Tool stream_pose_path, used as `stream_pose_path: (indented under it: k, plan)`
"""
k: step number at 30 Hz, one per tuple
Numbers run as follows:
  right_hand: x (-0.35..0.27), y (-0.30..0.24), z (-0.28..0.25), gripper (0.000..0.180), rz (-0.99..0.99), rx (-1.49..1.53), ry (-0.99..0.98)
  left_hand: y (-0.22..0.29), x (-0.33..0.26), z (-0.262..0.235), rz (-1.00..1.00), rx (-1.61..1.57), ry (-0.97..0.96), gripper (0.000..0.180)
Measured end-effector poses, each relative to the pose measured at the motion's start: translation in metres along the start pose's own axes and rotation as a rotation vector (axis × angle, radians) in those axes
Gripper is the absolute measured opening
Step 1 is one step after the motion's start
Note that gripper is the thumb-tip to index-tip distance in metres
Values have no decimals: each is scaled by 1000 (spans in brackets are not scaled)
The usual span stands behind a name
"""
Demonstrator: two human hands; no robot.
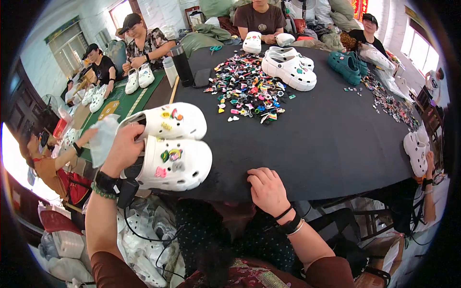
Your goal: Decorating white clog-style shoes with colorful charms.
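A pair of white clogs lies side by side at the left of the black table, decorated with colourful charms. My left hand is closed on them, fingers reaching in at the heel openings. The farther clog and the nearer clog both point right, with charms on their uppers. My right hand rests on the table's near edge, its fingers loosely bent and nothing visible in them. Ahead of it spreads a pile of small colourful shoe charms.
Large white clogs stand behind the charm pile, near teal clogs. A dark bottle and a phone-like black slab are at the far left. Co-workers handle white clogs around the black table and a green mat. Bagged goods lie below left.
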State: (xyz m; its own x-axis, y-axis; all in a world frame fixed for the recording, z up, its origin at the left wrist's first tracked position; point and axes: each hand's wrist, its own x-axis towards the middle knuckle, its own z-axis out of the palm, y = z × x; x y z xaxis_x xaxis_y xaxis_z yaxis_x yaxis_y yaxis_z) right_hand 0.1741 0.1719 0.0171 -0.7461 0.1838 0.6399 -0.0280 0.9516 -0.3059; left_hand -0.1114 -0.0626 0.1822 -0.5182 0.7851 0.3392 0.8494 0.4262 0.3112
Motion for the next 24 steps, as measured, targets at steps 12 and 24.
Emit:
stream_pose_path:
  k: [12,24]
  plan:
    - [-1,-1,-3,21,21,-33,-108,15,-6,53,36,-164,-19,12]
    - [38,31,-23,13,75,384,-436,2,-13,81,-22,-122,-14,53]
